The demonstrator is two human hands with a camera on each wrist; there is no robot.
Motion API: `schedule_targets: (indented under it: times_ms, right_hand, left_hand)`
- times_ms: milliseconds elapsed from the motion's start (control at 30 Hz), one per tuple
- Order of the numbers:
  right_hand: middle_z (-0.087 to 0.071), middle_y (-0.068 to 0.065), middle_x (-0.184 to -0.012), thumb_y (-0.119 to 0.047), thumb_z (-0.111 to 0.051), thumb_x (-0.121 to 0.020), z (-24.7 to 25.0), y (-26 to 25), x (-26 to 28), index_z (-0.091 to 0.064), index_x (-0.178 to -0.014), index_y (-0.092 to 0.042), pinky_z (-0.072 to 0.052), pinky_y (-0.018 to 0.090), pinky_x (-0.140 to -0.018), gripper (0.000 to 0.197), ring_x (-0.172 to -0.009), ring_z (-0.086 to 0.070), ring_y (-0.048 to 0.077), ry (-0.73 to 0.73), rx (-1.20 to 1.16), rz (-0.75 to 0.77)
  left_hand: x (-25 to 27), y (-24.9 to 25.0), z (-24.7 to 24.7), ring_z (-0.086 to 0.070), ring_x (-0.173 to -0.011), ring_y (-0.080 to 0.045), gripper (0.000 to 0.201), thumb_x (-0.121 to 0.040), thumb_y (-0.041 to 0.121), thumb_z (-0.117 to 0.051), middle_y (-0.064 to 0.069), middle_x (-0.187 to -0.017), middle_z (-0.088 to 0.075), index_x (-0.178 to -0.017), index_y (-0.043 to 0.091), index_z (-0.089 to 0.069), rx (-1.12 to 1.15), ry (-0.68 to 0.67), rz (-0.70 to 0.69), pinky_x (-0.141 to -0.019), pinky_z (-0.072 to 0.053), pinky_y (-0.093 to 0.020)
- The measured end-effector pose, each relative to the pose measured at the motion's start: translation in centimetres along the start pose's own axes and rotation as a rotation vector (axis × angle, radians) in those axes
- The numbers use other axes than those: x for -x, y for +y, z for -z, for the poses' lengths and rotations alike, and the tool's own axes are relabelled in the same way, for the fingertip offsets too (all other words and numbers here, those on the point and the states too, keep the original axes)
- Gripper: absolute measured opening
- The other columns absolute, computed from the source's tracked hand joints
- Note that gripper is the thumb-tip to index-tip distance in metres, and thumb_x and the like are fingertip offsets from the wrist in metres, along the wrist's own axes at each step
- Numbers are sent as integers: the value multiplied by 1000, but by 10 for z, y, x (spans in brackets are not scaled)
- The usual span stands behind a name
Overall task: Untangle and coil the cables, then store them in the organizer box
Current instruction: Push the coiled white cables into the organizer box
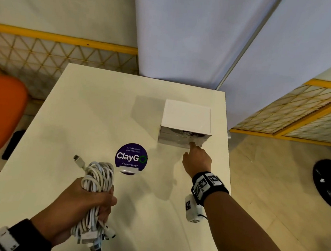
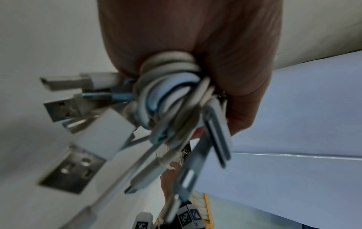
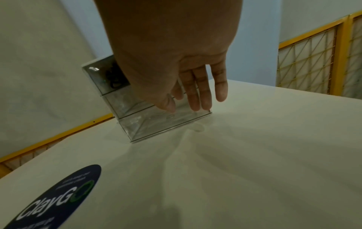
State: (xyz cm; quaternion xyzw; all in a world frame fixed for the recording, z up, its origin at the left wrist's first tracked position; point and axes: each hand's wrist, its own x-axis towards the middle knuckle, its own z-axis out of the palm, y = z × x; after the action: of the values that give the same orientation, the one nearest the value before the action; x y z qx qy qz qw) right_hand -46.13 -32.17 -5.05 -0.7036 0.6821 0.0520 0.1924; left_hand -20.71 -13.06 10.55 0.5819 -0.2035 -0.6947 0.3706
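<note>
We see the organizer box [image 1: 186,123] on the worktop [image 1: 94,108], toward its far right. Our right hand [image 1: 197,161] reaches its near face. A round sticker [image 1: 131,156] lies left of that hand; our left hand [image 1: 79,203], nearer and further left, holds the cables [image 1: 97,179] above the worktop.

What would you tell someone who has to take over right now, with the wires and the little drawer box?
Left hand: grips the bundle of white cables, coiled, plugs dangling below the grip.
Right hand: open, fingertips at the clear front of the organizer box, at the table's far right.
Done: cables gathered and coiled. A dark item already sits in the top drawer.
Left: open a drawer, put the bundle inside, close it.
</note>
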Motion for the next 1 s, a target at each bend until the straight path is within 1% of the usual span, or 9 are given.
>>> schedule_targets:
  times_ms: [200,400,533,667,733,800,900,933,1000]
  right_hand:
    - [-68,7,-99,-8,-47,-93,0,1,0,-39,-133,-16,-44,30,-64,42,-85,-67,26,-40,170,-3]
    - [-68,6,-92,-3,-44,-91,-5,8,12,-45,-124,-17,-41,30,-60,36,-75,-63,25,-50,240,-9]
    - [-67,5,-91,-5,-45,-92,-10,14,18,-45,-123,-18,-42,31,-60,34,-67,-53,22,-55,232,-27]
    - [-67,5,-91,-7,-45,-95,-14,16,26,-47,-120,-17,-41,30,-60,27,-67,-53,22,-40,215,-28]
    - [-68,6,-93,-10,-44,-97,-13,15,28,-48,-121,-17,-43,30,-62,26,-71,-59,24,-23,172,-30]
    - [-69,7,-96,-19,-46,-99,-8,13,32,-47,-125,-18,-47,32,-67,25,-81,-66,27,14,80,-48]
    - [-70,2,-94,-48,-57,-94,10,-1,47,-52,-117,-20,-52,34,-74,37,-86,-67,24,58,-296,-66]
    - [-70,0,-94,-57,-61,-89,20,-9,57,-55,-112,-21,-53,35,-75,44,-85,-67,21,8,-515,-55]
    - [-71,-1,-100,-65,-65,-81,44,-27,86,-58,-110,-21,-54,35,-78,52,-91,-69,20,-237,-886,26]
  left_hand:
    - [-9,-4,-3,-42,-48,-25,29,-45,11,-83,-17,-57,-42,-56,7,-56,-13,-21,14,-52,-40,-34]
    - [-12,-3,-3,-44,-47,-26,25,-46,13,-81,-17,-56,-44,-55,8,-58,-22,-25,7,-50,-43,-33]
    - [-14,-5,-4,-45,-48,-26,23,-46,14,-81,-16,-55,-45,-55,10,-60,-11,-22,3,-50,-44,-33]
    - [-16,-9,-7,-46,-50,-26,21,-47,15,-78,-15,-56,-45,-56,11,-60,-12,-27,-5,-56,-47,-37]
    - [-18,-11,-9,-50,-53,-26,20,-51,15,-77,-16,-57,-47,-55,10,-58,-62,-43,-39,-68,-53,-45]
    - [-20,-12,-11,-58,-58,-27,19,-55,14,-75,-17,-58,-52,-54,8,-57,-104,-57,-74,-84,-55,-54]
    - [-26,-12,-14,-70,-81,-31,23,-44,22,-79,-17,-75,-68,-60,10,-68,-97,10,-94,-84,-54,-50]
    - [-29,-12,-15,-69,-84,-28,28,-42,25,-80,-16,-82,-71,-65,12,-72,-81,26,-102,-82,-54,-47]
    - [-35,-11,-19,-65,-76,-19,33,-42,26,-82,-10,-82,-69,-72,17,-73,-55,34,-117,-72,-54,-37]
